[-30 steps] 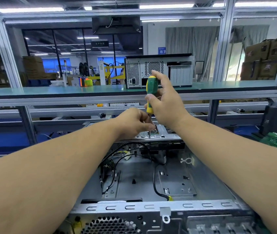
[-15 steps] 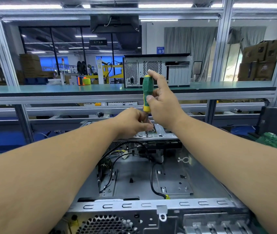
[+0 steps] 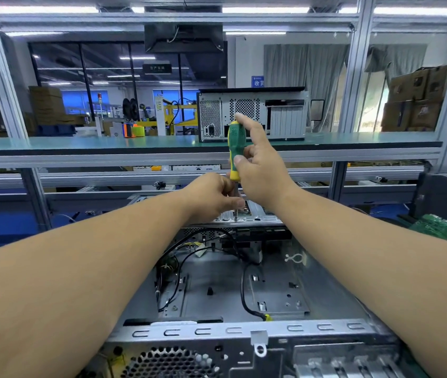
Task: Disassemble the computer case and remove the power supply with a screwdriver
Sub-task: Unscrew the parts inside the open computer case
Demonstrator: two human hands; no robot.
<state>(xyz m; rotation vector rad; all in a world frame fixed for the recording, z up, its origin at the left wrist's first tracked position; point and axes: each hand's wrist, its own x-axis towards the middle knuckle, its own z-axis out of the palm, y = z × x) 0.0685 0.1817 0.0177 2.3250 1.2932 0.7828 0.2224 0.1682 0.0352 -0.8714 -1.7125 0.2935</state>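
Note:
An open grey computer case lies in front of me, with black cables inside. A green and yellow screwdriver stands upright over the case's far metal rail, its tip down on the rail. My right hand holds the handle between thumb and fingers, index finger raised along the top. My left hand pinches the shaft just above the tip. The power supply itself is not clear to see; a perforated part shows under the rail.
A second computer case stands on the green shelf behind. A green circuit board lies at the right. Aluminium frame posts rise around the bench. Cardboard boxes are stacked at the far right.
My right hand's fingers have shifted round the screwdriver handle, with the index finger lifting higher. My left hand stays pinched at the shaft. The view has drifted slightly.

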